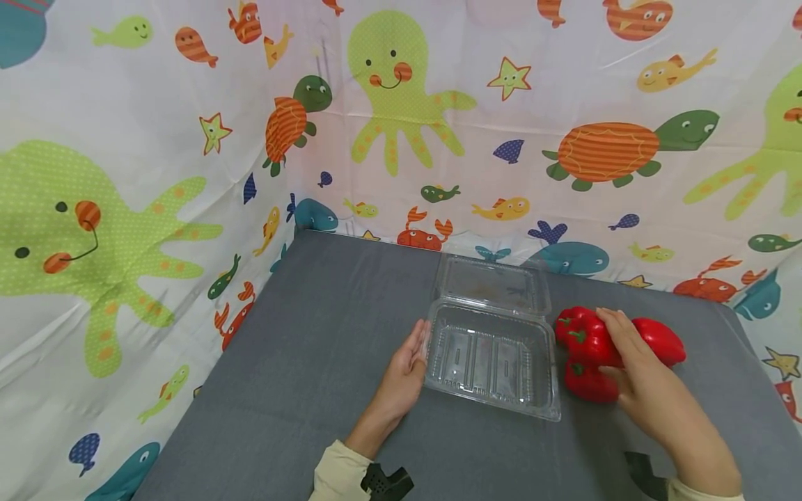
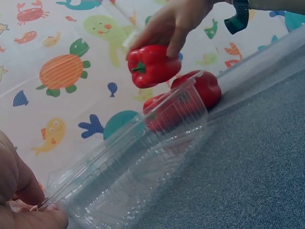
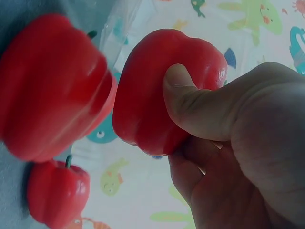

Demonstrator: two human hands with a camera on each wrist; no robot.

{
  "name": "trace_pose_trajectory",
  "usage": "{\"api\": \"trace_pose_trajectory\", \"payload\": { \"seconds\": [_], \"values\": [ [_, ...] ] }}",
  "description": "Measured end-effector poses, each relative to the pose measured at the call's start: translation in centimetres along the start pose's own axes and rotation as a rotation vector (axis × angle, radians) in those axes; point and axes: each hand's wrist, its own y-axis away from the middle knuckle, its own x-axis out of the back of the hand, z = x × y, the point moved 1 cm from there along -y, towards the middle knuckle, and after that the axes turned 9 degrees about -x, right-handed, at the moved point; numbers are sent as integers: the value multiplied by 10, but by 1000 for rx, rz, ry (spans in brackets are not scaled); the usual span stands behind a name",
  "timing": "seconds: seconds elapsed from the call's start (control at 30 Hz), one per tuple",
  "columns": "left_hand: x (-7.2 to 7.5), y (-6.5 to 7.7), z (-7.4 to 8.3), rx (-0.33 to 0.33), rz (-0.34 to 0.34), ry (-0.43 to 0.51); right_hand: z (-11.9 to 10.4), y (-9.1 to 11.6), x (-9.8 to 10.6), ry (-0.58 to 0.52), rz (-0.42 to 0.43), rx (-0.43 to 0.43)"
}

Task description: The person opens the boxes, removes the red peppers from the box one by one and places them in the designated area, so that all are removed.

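Observation:
A clear plastic clamshell container (image 1: pixel 495 403) lies on the grey surface with its lid (image 1: pixel 491 284) folded back. My left hand (image 1: pixel 404 372) is at its left side; in the left wrist view, thumb and finger (image 2: pixel 28 191) pinch the rim. To the right of the container, my right hand (image 1: pixel 645 383) grips a red bell pepper (image 2: pixel 155 67), raised above the surface with its green stem facing the container. Another red bell pepper (image 1: pixel 589 381) sits below it, close to the container's right wall. One more red bell pepper (image 1: pixel 659 341) lies on the hand's far right side.
A grey cloth (image 1: pixel 313 334) covers the table. White curtains with sea-animal prints (image 1: pixel 401 90) rise along its back and left edges. The folded-back lid reaches nearly to the back curtain.

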Motion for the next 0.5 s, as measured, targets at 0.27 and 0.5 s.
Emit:
{"api": "trace_pose_trajectory", "payload": {
  "seconds": [0.27,0.5],
  "values": [
    [0,0,1,5,4,-12,17,4,3,9,1,-17],
    [0,0,0,11,2,-16,26,9,6,22,38,-12]
  ]
}}
